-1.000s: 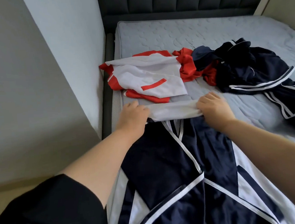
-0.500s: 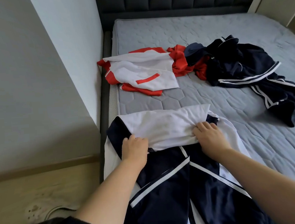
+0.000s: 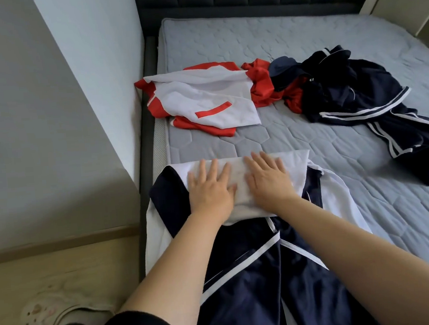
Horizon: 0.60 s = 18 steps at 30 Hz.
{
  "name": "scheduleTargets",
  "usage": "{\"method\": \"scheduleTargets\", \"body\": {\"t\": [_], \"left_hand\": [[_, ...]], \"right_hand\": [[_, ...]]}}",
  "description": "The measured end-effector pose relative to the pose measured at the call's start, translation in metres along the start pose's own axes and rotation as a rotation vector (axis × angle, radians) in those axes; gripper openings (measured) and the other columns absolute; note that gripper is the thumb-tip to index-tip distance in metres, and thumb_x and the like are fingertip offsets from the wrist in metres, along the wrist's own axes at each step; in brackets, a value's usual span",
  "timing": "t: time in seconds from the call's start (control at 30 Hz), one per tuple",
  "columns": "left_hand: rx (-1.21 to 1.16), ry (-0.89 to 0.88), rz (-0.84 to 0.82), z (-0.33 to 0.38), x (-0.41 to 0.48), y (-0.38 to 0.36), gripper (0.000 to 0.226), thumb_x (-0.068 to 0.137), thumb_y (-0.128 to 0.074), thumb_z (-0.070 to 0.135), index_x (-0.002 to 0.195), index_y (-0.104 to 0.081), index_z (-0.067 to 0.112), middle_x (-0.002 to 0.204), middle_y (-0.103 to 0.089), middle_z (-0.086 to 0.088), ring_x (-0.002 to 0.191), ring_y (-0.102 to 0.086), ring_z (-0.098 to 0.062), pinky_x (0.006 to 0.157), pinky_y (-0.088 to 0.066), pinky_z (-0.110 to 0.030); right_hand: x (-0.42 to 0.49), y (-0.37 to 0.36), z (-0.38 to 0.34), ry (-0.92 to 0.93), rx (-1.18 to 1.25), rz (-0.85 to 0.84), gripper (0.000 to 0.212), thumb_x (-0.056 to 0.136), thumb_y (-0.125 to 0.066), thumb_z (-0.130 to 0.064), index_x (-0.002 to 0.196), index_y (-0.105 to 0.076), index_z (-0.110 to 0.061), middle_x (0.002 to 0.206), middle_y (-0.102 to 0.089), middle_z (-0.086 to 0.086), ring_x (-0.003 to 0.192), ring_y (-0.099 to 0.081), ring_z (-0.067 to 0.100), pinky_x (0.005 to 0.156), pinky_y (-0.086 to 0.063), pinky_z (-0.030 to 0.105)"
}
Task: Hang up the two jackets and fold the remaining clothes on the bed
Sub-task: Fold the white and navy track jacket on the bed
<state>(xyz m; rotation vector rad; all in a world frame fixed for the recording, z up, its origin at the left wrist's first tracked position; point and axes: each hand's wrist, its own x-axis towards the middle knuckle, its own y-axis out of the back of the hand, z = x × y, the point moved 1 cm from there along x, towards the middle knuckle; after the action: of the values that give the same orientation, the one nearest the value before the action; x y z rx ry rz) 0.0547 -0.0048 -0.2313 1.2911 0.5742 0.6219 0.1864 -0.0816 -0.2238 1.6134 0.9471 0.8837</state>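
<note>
Both hands, left hand and right hand, are pressing flat, fingers spread apart, on the folded navy-white garment (lower centre), white panel lying under the fingertips.

Bed against wall at left, near garment at its front edge, both hands side by side on its folded part, second garment behind, pile to the right.

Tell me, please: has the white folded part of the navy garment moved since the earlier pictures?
Yes. The white folded part now lies nearer the person, further from the red-and-white garment, with grey mattress showing between them.
</note>
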Motion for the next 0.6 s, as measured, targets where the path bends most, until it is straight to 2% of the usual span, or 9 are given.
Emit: {"method": "scheduleTargets", "body": {"t": [0.03, 0.1, 0.23, 0.43, 0.5, 0.57, 0.6], "left_hand": [[0.01, 0.038, -0.035, -0.009, -0.001, -0.01, 0.057, 0.098, -0.019, 0.051, 0.15, -0.004, 0.032, 0.159, 0.005, 0.003, 0.145, 0.012, -0.024, 0.114, 0.007, -0.046], [0.037, 0.079, -0.064, -0.026, -0.003, -0.024, 0.06, 0.097, -0.016, 0.053, 0.15, 0.003, 0.032, 0.159, 0.011, 0.004, 0.144, 0.016, -0.02, 0.114, 0.011, -0.041], [0.017, 0.117, 0.007, -0.039, -0.005, -0.035, 0.062, 0.096, -0.017, 0.054, 0.151, 0.003, 0.029, 0.158, 0.011, 0.005, 0.144, 0.016, -0.016, 0.114, 0.011, -0.038], [-0.048, 0.203, 0.032, -0.052, -0.008, -0.031, 0.065, 0.097, -0.021, 0.051, 0.151, 0.0, 0.022, 0.159, 0.008, 0.005, 0.144, 0.011, -0.009, 0.115, 0.005, -0.042], [-0.156, 0.218, 0.083, -0.047, -0.007, -0.023, 0.063, 0.097, -0.032, 0.044, 0.151, -0.012, 0.018, 0.159, 0.002, 0.003, 0.145, 0.005, -0.011, 0.116, 0.0, -0.041], [-0.366, 0.273, 0.269, -0.041, -0.007, -0.011, 0.053, 0.093, -0.049, 0.027, 0.142, -0.036, 0.013, 0.155, -0.017, -0.005, 0.142, -0.015, -0.021, 0.113, -0.017, -0.038], [-0.496, 0.33, 0.39, -0.039, -0.008, -0.005, 0.047, 0.089, -0.055, 0.018, 0.135, -0.045, 0.01, 0.149, -0.027, -0.009, 0.136, -0.027, -0.026, 0.107, -0.028, -0.037]], "right_hand": [[0.003, -0.008, 0.009, -0.047, -0.037, -0.079, 0.051, 0.1, -0.024, -0.037, 0.148, -0.022, -0.02, 0.157, -0.017, 0.0, 0.145, -0.006, 0.017, 0.114, 0.001, 0.041], [0.003, -0.02, 0.03, -0.15, -0.068, -0.164, 0.054, 0.099, -0.017, -0.043, 0.15, -0.013, -0.025, 0.159, -0.008, -0.003, 0.146, 0.001, 0.014, 0.114, 0.005, 0.045], [0.0, -0.033, 0.051, -0.253, -0.032, -0.124, 0.056, 0.099, -0.017, -0.043, 0.151, -0.008, -0.025, 0.159, -0.004, -0.005, 0.145, 0.001, 0.01, 0.115, 0.005, 0.046], [0.0, -0.035, 0.06, -0.449, 0.088, -0.063, 0.058, 0.098, -0.019, -0.04, 0.151, -0.011, -0.019, 0.16, -0.001, -0.002, 0.146, 0.006, 0.011, 0.115, 0.009, 0.045], [-0.001, -0.03, 0.059, -0.468, 0.204, 0.0, 0.057, 0.098, -0.028, -0.037, 0.15, -0.017, -0.014, 0.159, -0.004, 0.001, 0.146, 0.0, 0.014, 0.116, 0.001, 0.044], [-0.001, -0.021, 0.061, -0.54, 0.406, 0.175, 0.057, 0.094, -0.046, -0.032, 0.143, -0.029, -0.008, 0.155, -0.021, 0.007, 0.142, -0.02, 0.022, 0.113, -0.016, 0.04], [-0.002, -0.015, 0.065, -0.635, 0.521, 0.27, 0.056, 0.091, -0.052, -0.03, 0.139, -0.035, -0.006, 0.148, -0.032, 0.01, 0.136, -0.03, 0.025, 0.108, -0.024, 0.038]]}}
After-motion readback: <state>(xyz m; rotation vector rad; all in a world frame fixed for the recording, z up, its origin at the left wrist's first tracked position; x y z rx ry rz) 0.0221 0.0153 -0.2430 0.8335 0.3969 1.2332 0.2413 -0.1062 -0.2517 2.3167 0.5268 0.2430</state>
